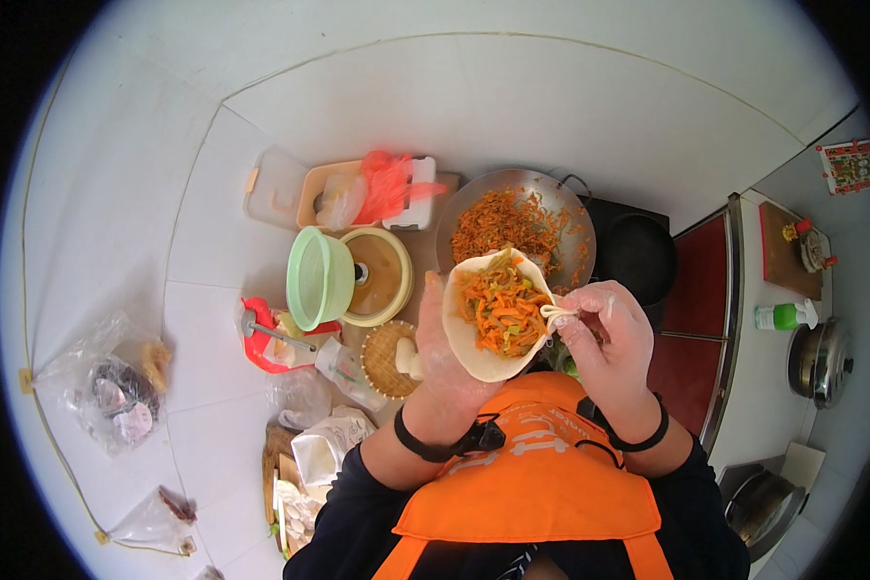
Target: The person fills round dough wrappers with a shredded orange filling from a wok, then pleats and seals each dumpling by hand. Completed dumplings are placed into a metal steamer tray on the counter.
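Note:
On my left hand (446,362), palm up beneath it, rests a round dough wrapper (482,367) heaped with shredded carrot and vegetable filling (504,308). My right hand (612,333) pinches a small fold of dough at the wrapper's right edge between thumb and fingers. Most of the left hand's fingers are hidden under the wrapper. Just beyond the hands, a wide metal wok (580,217) holds more orange shredded filling. Pieces of dough (406,359) lie on a round woven tray (380,355) left of my left hand.
A green colander (320,279) overlaps a round lidded pot (391,279) on the left. Behind them stand a plastic container (308,196) and a red plastic bag (388,188). A black pan (638,257) sits right of the wok. A ladle (279,332) and plastic bags are farther left.

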Demonstrator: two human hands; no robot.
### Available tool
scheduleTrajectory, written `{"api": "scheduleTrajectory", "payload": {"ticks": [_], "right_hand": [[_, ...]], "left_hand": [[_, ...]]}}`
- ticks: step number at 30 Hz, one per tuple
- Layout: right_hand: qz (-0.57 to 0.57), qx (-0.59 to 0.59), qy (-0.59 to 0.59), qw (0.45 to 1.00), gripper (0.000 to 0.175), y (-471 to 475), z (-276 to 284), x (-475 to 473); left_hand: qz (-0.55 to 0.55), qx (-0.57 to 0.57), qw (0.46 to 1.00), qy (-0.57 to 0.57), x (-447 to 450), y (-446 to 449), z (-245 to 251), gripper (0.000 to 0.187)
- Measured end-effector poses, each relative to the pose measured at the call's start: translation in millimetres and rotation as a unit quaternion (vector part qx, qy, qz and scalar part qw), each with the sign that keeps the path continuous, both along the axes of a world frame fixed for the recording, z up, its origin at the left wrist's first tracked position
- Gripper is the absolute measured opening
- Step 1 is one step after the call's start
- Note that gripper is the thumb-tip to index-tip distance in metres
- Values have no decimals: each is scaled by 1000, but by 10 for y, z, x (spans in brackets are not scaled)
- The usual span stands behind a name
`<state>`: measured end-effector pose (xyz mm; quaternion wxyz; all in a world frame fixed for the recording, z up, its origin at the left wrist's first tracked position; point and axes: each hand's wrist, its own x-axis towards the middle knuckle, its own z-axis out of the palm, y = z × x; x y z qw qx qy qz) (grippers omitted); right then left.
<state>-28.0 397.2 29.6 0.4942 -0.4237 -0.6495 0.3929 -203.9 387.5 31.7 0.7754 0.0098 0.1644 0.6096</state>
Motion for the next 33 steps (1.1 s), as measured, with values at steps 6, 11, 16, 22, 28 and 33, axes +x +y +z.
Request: {"api": "scheduleTrajectory", "payload": {"ticks": [6, 11, 16, 22, 28, 33], "right_hand": [[51, -36, 2, 998, 18, 26, 73, 40], [45, 32, -67, 996, 21, 75, 141, 97], [45, -36, 11, 998, 27, 90, 172, 68], [90, -248, 137, 955, 32, 122, 166, 131], [73, -78, 52, 993, 22, 59, 159, 139], [75, 134, -121, 981, 19, 138, 187, 236]], "left_hand": [[-9, -17, 999, 32, -32, 2, -2, 58], [-38, -22, 997, 60, -60, -41, -16, 54], [-66, -15, 996, 50, -56, -40, -10, 57], [-107, -35, 993, 42, -70, -32, 12, 57], [-83, -12, 995, 50, -27, 9, 69, 56], [-115, -38, 990, 71, -27, 13, 117, 48]]}}
